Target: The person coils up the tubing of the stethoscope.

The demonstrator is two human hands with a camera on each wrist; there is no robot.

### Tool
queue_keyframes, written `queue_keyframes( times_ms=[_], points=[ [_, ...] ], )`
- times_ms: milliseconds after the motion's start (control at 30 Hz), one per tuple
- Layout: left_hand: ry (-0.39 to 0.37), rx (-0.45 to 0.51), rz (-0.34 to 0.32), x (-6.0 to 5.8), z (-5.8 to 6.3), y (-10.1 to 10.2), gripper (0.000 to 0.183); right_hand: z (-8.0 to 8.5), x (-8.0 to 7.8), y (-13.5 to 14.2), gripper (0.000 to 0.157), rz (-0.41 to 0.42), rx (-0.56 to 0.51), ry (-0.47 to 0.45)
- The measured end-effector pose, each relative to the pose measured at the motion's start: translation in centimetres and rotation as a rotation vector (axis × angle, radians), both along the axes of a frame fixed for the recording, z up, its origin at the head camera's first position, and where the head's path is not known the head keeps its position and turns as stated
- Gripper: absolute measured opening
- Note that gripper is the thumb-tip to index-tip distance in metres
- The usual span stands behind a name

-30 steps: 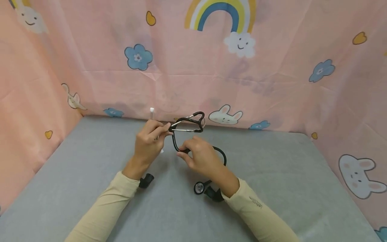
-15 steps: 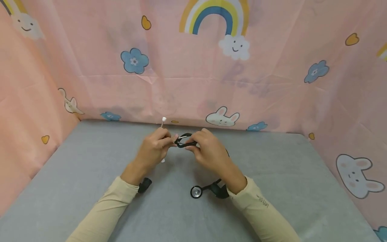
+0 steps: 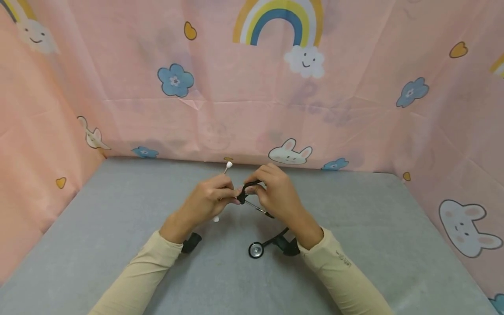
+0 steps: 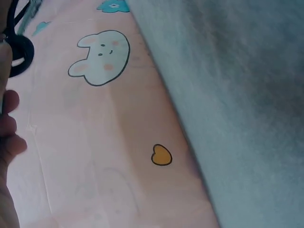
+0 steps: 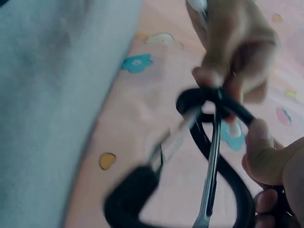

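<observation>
A stethoscope (image 3: pixel 241 197) with black tubing and metal ear tubes is held in the air between both hands. My left hand (image 3: pixel 212 196) pinches it where tubing and metal meet, and white eartips (image 3: pixel 229 165) stick out above and below that hand. With thumb and fingers, my right hand (image 3: pixel 278 191) grips the black tubing close by. The round chestpiece (image 3: pixel 256 250) hangs below, near the right wrist. In the right wrist view, looped tubing (image 5: pixel 237 190) and a metal tube (image 5: pixel 212 171) run between the hands. The left wrist view catches only a curve of tubing (image 4: pixel 23 54) at its edge.
A grey cloth-covered table (image 3: pixel 354 245) lies beneath the hands. Pink patterned curtain (image 3: pixel 220 113) walls it in at the back and both sides. Black wrist cameras (image 3: pixel 191 243) sit at the cuffs.
The right hand has moved up from the lower tubing to beside the left hand. The left hand has shifted right and down, and the tubing loop between them has turned and folded.
</observation>
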State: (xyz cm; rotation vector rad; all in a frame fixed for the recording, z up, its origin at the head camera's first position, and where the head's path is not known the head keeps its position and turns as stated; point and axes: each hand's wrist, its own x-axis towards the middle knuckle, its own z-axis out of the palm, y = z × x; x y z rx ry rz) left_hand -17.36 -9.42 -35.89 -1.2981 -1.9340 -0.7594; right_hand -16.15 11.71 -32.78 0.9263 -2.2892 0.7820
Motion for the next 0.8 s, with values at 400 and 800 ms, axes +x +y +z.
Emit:
queue_keyframes(
  times_ms=[400,800],
  points=[
    [-0.105,0.108,-0.287,0.1,0.3,0.5,0.024,1.4,-1.1,3.4,0.015,0.265,-0.104,-0.266],
    [0.014,0.103,-0.203,0.6,0.3,1.2,0.027,0.5,-1.5,2.6,0.013,0.168,-0.248,-0.432]
  ],
)
